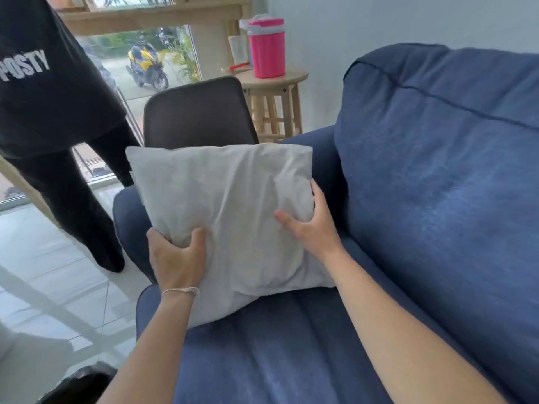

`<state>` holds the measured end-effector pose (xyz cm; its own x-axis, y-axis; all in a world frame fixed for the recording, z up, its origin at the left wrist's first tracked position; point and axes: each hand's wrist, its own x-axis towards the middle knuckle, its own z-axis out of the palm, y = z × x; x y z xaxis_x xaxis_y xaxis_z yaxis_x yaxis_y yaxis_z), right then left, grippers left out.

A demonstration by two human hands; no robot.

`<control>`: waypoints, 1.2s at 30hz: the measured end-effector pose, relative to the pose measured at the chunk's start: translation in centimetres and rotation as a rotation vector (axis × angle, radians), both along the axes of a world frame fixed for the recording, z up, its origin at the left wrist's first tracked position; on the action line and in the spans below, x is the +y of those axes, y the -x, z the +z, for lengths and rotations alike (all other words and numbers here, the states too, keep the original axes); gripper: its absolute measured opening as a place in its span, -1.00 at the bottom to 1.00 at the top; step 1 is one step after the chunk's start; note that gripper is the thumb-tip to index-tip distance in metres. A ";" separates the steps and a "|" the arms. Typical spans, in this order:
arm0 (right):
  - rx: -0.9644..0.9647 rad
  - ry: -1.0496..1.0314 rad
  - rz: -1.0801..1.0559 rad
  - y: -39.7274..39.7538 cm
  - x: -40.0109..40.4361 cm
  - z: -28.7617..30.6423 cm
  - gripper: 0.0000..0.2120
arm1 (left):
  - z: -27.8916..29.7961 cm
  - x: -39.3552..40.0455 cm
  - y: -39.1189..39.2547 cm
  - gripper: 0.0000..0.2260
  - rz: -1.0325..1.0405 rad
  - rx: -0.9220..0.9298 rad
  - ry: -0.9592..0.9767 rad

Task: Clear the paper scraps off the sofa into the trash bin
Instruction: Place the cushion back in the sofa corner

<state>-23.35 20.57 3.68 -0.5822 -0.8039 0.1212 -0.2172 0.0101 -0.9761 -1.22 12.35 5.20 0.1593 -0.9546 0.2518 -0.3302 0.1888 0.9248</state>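
On the blue fabric sofa [291, 345] no paper scraps show, and no trash bin is in view; any scraps may lie hidden under the pale grey square cushion [224, 205] that leans at the armrest end of the seat. Both hands grasp that cushion: the left hand [175, 258] curls round its lower near corner, thumb on the front, and the right hand [309, 223] clasps its right edge, fingers wrapped behind. The hold looks meant to lift or shift the cushion so the seat beneath can be checked. Beyond the armrest stands a dark chair back [198, 112], then a round wooden stool [277, 83] carrying a pink plastic jug [267, 48]. A person in black clothes [58, 112] stands on the pale tiled floor [43, 272] to the left.
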 end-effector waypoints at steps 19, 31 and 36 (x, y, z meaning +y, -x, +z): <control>0.482 0.138 -0.729 0.3 17.4 -1.9 -0.37 | -6.3 11.7 16.2 -0.26 -1.004 -0.610 -0.070; 0.938 -0.874 -0.134 10.8 5.0 10.9 -0.10 | -8.8 11.4 11.5 -0.01 -0.931 -0.457 -0.447; 0.933 -0.928 -0.065 9.4 6.3 10.9 -0.11 | -8.9 12.1 11.7 0.06 -1.012 -0.322 -0.453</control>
